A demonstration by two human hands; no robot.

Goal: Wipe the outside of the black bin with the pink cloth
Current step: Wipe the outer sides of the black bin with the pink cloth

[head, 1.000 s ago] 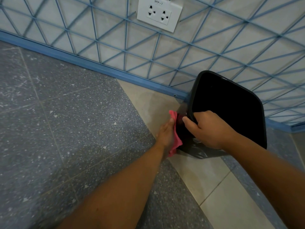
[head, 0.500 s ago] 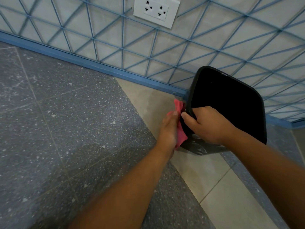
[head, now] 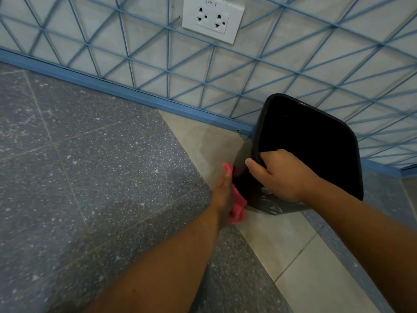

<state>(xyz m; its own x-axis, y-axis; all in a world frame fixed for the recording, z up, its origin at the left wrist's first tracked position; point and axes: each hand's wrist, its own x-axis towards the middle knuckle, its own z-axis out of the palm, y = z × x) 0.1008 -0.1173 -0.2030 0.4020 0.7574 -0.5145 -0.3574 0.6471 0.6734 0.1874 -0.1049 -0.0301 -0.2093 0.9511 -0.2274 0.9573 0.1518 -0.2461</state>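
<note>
Right hand (head: pixel 285 177) clamps the near left corner of the black bin (head: pixel 311 150) at its rim, fingers curled over the edge into the dark interior, thumb pressed on the outer face. Forearm enters from the lower right of the frame.

Left hand (head: pixel 222 193) lies flat against the bin's left outer wall, low down, with the pink cloth (head: pixel 237 204) pinned between palm and plastic. Cloth shows as a small tip above the fingertips and a bunched fold below the heel of the hand, near the bin's base. Grip is a flat press rather than a fist; how the fingers close on the fabric cannot be told, as the hand is seen from the back. Forearm enters from the bottom centre.

Bin stands on the floor close to the wall, its opening facing the camera; inside reads as plain black. Glossy reflections mark the lower front face below the right hand.

Floor (head: pixel 101 177) is speckled grey tile on the left, with pale beige tile under and before the bin. Blue skirting (head: pixel 135 93) runs along the wall foot. Wall tiles carry a blue triangular line pattern. White double socket (head: pixel 213 19) sits high on the wall, labelled "9PP-7", well apart from the bin.
</note>
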